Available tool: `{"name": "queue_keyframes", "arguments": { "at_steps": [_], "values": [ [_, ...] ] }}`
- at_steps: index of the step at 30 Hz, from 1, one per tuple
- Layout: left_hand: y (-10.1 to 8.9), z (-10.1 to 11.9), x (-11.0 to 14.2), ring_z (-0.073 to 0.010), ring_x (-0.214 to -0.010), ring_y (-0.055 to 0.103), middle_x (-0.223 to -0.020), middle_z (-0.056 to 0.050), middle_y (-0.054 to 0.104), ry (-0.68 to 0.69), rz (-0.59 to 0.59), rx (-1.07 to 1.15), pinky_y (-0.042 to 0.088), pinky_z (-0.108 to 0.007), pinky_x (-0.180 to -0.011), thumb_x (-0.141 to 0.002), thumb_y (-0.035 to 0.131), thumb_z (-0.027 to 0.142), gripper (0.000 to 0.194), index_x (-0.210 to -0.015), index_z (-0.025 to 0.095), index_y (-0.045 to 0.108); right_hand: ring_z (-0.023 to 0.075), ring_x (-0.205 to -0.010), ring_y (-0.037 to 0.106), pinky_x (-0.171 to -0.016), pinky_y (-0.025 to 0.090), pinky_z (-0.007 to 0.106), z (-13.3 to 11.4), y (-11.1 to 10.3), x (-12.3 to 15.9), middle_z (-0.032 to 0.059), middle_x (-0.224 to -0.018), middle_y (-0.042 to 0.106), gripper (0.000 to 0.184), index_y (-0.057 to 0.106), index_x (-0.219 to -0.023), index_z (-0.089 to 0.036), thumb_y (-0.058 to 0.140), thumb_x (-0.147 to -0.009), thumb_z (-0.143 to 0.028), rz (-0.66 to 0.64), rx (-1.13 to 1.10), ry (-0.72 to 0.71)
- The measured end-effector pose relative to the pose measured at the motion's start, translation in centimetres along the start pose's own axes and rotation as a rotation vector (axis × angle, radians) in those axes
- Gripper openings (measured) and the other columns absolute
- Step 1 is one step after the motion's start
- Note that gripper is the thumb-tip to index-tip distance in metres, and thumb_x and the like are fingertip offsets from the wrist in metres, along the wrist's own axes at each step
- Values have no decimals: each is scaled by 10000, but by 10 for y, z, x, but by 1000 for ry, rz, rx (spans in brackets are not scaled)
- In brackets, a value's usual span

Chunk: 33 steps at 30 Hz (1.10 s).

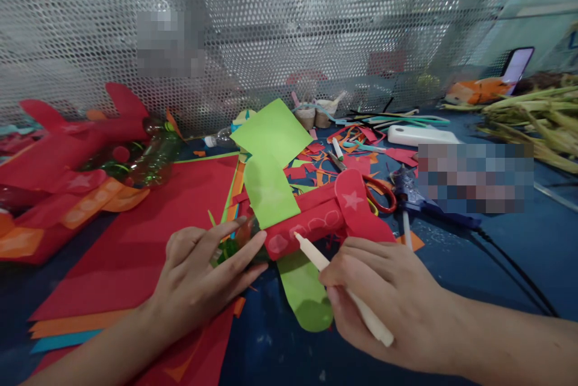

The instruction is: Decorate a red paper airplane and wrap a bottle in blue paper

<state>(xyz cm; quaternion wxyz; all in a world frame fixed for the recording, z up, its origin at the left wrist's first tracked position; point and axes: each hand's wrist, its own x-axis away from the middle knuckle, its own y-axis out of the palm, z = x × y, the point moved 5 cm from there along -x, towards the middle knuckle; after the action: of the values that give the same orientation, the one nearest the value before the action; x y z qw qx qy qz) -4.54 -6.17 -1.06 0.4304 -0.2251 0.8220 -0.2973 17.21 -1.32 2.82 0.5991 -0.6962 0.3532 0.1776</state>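
Between my hands lies a toy plane made of a plastic bottle wrapped in red paper [323, 218], with a green wing [271, 193] on top and another green wing [307, 298] below. A red tail piece with a pale star [351, 200] is at its right end. My left hand [210, 262] grips the green bottle end, fingers around it. In my right hand [383, 289] is a white marker pen [313, 253], its tip at the red wrap. Pale rounded outlines run along the wrap there.
Red paper sheets [149, 223] are stacked at left, beside more red paper-covered bottles [81, 145]. Scissors [383, 190], paper scraps [316, 163] and a blue glue gun [433, 208] lie at the back and right. A perforated metal screen [280, 24] stands behind.
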Motion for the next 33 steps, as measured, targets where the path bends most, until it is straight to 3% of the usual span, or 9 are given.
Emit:
{"name": "queue_keyframes", "arguments": {
  "at_steps": [5, 9, 16, 28, 33],
  "values": [
    [-1, -2, 0, -263, -875, 718, -1092, -43, 751, -26, 30, -22, 554, -428, -772, -967, 626, 424, 393, -1349, 358, 563, 138, -529, 479, -494, 419, 244, 0, -1, -1, -2, -612, 590, 223, 570, -796, -198, 433, -900, -57, 16, 10, 4],
    [-1, -2, 0, -259, -890, 717, -1103, -41, 747, -27, -17, 2, 564, -419, -778, -966, 633, 391, 459, -1411, 366, 522, 133, -534, 462, -496, 408, 237, -1, 0, -2, -3, -610, 587, 236, 589, -787, -183, 431, -904, -53, 14, 6, -12],
    [-1, -2, 2, -265, -897, 717, -1107, -56, 746, -16, 3, -15, 570, -425, -780, -979, 606, 397, 394, -1366, 345, 556, 135, -537, 461, -501, 406, 255, 0, 0, 0, 11, -609, 589, 252, 630, -757, -141, 443, -894, -45, 27, 7, -9],
    [-1, -3, 2, -271, -889, 692, -1093, -37, 757, -35, 11, 51, 517, -400, -818, -950, 657, 409, 623, -1534, 374, 443, 138, -515, 471, -486, 403, 259, -1, -5, -3, 9, -588, 587, 264, 627, -736, -151, 437, -890, -53, 21, 36, -4],
    [-2, -2, 2, -271, -887, 689, -1089, -56, 750, -25, 47, 20, 513, -399, -817, -968, 637, 414, 602, -1533, 335, 445, 141, -512, 472, -486, 396, 267, -1, -6, -4, 18, -580, 587, 276, 652, -719, -124, 444, -880, -42, 34, 43, 4]
  ]
}}
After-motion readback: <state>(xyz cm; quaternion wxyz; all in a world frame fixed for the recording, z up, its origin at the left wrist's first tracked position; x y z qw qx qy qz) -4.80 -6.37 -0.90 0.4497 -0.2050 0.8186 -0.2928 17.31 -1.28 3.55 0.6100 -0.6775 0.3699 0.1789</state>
